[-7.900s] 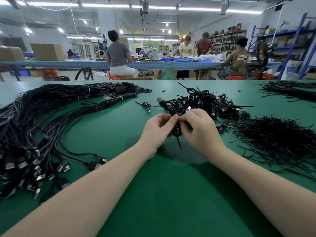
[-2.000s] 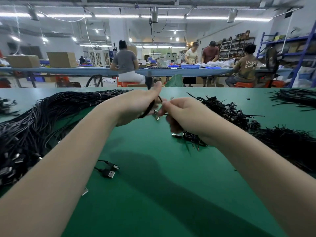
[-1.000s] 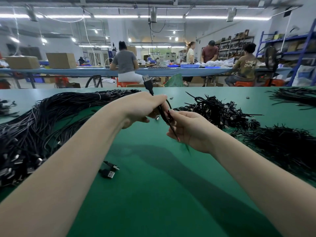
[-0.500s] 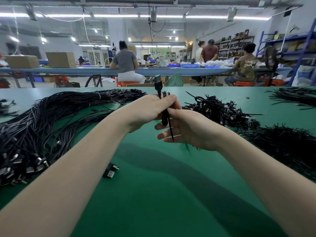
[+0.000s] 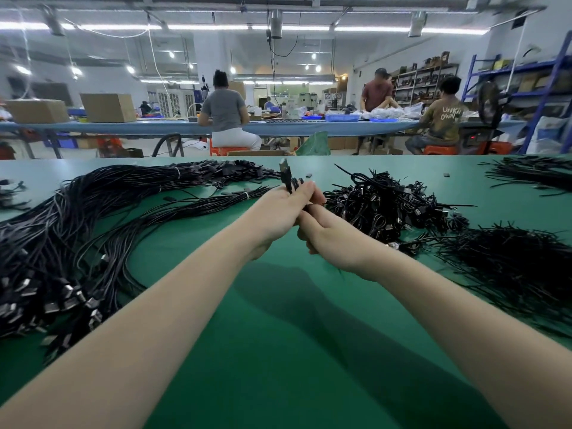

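My left hand (image 5: 280,212) is raised above the green table (image 5: 278,351) and grips a folded black USB cable (image 5: 286,178), whose plug end sticks up past my fingers. Just right of it and touching it, my right hand (image 5: 328,235) has its fingers curled around the lower part of the same cable bundle; that part is hidden between the two hands. Whether a tie is in my right hand cannot be seen.
A big sheaf of long black cables (image 5: 62,236) covers the left of the table. A heap of coiled, tied cables (image 5: 390,202) lies right of my hands, and a pile of black ties (image 5: 520,267) further right. People work at a far bench (image 5: 216,126).
Both hands have moved a little away from me and closed together on the cable. The thin black tie seen hanging below the hands before is no longer visible.
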Motion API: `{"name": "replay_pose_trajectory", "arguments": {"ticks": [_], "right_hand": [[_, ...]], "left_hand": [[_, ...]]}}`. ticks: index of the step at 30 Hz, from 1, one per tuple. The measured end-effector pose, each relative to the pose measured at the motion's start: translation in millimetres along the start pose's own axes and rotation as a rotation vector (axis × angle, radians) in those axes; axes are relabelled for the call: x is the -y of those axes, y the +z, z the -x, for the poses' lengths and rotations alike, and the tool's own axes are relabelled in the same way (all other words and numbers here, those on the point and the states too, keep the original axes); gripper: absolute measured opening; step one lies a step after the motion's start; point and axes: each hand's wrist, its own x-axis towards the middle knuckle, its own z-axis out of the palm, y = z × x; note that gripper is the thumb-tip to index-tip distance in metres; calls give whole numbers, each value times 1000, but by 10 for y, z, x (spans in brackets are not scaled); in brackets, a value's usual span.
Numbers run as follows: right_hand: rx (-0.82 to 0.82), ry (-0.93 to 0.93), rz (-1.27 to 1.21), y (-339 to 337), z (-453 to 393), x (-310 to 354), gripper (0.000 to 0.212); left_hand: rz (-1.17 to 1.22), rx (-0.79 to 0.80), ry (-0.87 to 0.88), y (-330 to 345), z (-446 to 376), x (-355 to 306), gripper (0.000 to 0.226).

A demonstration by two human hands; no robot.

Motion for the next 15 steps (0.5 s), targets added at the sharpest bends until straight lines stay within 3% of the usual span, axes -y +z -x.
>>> {"name": "replay_pose_trajectory", "arguments": {"ticks": [5, 7, 10, 13, 15], "right_hand": [[-140, 40, 234, 64, -26, -344, 27], [-210, 164, 252, 29, -14, -514, 24], [-258, 244, 441, -34, 49, -680, 28], [-188, 162, 707, -17, 99, -714, 23], [-166, 74, 912, 9, 100, -725, 16]], "left_hand": [[315, 39, -153, 206, 25, 193, 17], [270, -73, -118, 287, 67, 327, 11], [-232, -346, 151, 299, 133, 548, 25], [-933, -368, 519, 212, 168, 697, 50], [-1342, -350, 644, 168, 149, 754, 47]]}}
